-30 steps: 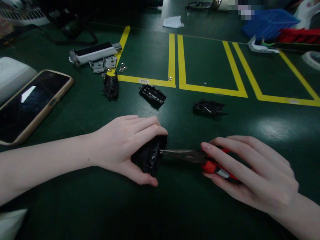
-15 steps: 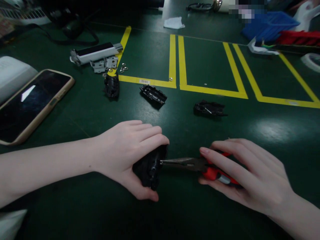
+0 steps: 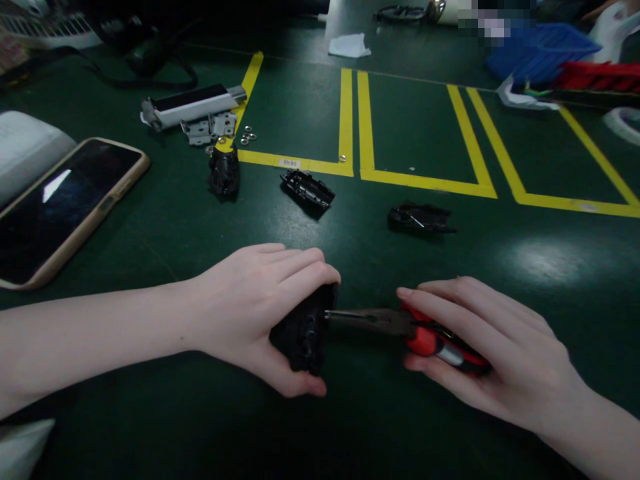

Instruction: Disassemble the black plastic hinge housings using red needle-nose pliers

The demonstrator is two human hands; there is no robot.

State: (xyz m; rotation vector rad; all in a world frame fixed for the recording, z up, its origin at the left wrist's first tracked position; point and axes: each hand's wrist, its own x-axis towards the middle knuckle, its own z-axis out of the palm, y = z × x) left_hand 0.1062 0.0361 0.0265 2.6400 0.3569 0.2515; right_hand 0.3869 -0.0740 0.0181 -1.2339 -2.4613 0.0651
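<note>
My left hand (image 3: 270,300) is closed around a black plastic part (image 3: 305,333), fingers over its top and thumb along its near side. In my right hand (image 3: 495,347) are needle-nose pliers (image 3: 390,321) with red and black handles. Their narrow jaws point left and reach the right side of the black part; a small shiny bit shows at the tip, too small to name. Beyond my hands lie three similar black plastic parts: one at the left (image 3: 223,172), an open shell (image 3: 307,191) in the middle, and another (image 3: 421,218) at the right with a thin metal piece on it.
A phone (image 3: 70,200) lies at the left. Behind it are a white and black metal assembly (image 3: 195,107), grey metal brackets (image 3: 207,128) and several small rings (image 3: 247,137). Yellow tape (image 3: 425,180) marks rectangles on the green table. A blue bin (image 3: 543,50) stands at the back right.
The black part in my left hand has shifted slightly right and up. The pliers have tilted a little, their tips moving up with the part.
</note>
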